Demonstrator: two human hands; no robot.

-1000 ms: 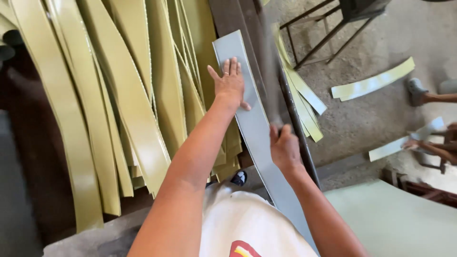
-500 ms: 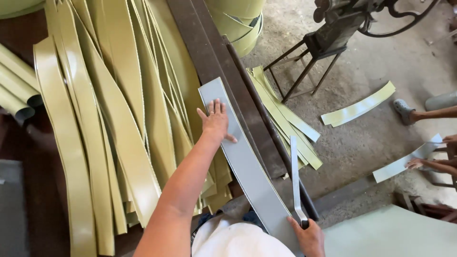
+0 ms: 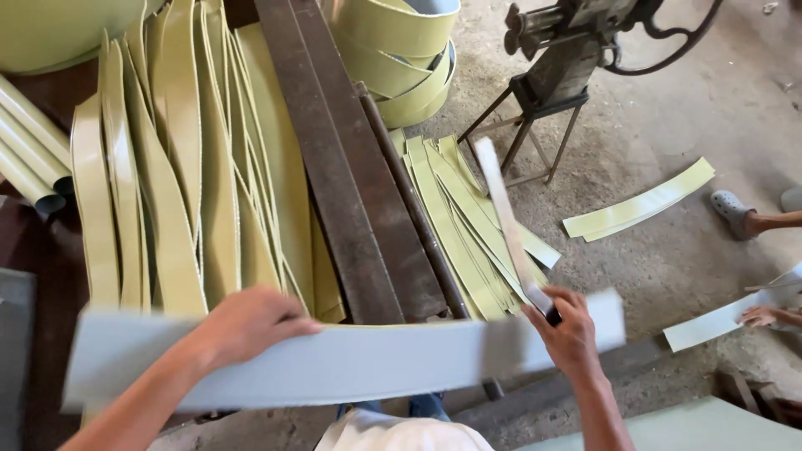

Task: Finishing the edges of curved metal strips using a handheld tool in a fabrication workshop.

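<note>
Partly blurred grey strip [image 3: 368, 363] under both hands.

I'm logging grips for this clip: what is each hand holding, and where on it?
The left hand grips the long grey sheet-metal strip on its upper edge, left of middle. The right hand holds the narrow pale flat tool by its lower end.

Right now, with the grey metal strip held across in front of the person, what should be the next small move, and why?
Probably lay the grey metal strip down on the stack of yellow-green strips. The left hand holds it sideways, clear of the steel rail, and the right hand is taken up with a long narrow blade, so only one hand supports it.
</note>
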